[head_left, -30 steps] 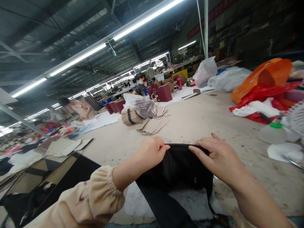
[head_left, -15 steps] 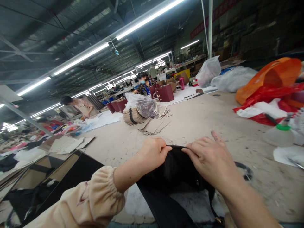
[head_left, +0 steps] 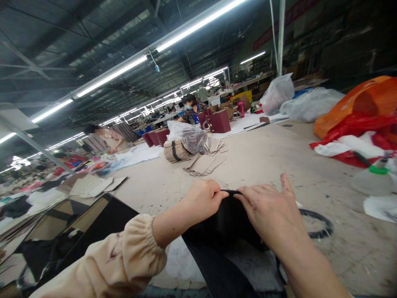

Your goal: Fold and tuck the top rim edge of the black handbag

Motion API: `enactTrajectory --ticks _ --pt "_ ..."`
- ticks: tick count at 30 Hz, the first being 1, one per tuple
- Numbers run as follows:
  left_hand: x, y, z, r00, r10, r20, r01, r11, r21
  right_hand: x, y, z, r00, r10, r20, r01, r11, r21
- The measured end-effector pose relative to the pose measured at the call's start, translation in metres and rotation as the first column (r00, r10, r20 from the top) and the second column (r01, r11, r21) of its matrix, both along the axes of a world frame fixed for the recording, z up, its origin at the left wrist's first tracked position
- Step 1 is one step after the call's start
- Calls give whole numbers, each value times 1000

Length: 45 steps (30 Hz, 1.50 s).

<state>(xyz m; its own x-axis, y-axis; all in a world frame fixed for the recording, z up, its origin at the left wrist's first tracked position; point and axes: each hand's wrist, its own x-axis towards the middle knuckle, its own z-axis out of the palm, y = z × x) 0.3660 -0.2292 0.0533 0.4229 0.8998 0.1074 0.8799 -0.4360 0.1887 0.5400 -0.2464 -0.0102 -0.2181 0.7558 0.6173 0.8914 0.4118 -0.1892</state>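
A black bag (head_left: 229, 223) stands upright in front of me, its top edge raised between my two hands. My left hand (head_left: 203, 198) pinches that edge between thumb and bent fingers. Close beside it, my right hand (head_left: 269, 207) grips the same edge with thumb and fingers, one finger sticking up. Only a small stretch of edge shows between them. The bag's lower part and the strap at its right side are partly hidden by my right forearm. White sheet (head_left: 182, 260) lies under the bag. A black loop (head_left: 330, 227) rests on the table to the right.
Left is an open black box-shaped piece (head_left: 114, 215). Ahead lie a banded bundle of card pieces (head_left: 176, 152), loose cards (head_left: 201, 164) and dark red boxes (head_left: 218, 121). A green-collared bottle (head_left: 372, 181) and an orange bag (head_left: 350, 103) are at right. Co-workers stand farther back.
My hands have drawn slightly closer together along the bag's edge. The view has shifted a little, and more of the black loop shows beside my right hand.
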Motion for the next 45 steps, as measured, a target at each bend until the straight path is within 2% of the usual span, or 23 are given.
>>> enactTrajectory --ticks 4,10,20,32,36,42,45 --pt "-8 -7 5 999 -8 50 11 998 -54 -3 1 1 999 -12 -34 12 1000 -11" --pt "-18 -8 7 1000 16 15 -16 1000 -19 2 0 0 998 -43 -41 44 999 6" --pt "1 3 6 999 28 -42 -28 1000 9 18 -5 2 996 -94 -3 94 996 -1" --pt "2 6 0 995 3 -104 7 996 87 18 -7 3 997 -76 -1 76 996 -54" --pt "2 5 1 995 14 -101 -4 995 99 18 -10 4 998 -54 26 53 998 25" --pt "2 0 1 993 9 -115 0 997 80 15 -3 -2 992 82 97 -101 971 216" --pt "0 0 -2 994 6 -110 4 996 87 8 3 -5 983 124 139 -155 958 240"
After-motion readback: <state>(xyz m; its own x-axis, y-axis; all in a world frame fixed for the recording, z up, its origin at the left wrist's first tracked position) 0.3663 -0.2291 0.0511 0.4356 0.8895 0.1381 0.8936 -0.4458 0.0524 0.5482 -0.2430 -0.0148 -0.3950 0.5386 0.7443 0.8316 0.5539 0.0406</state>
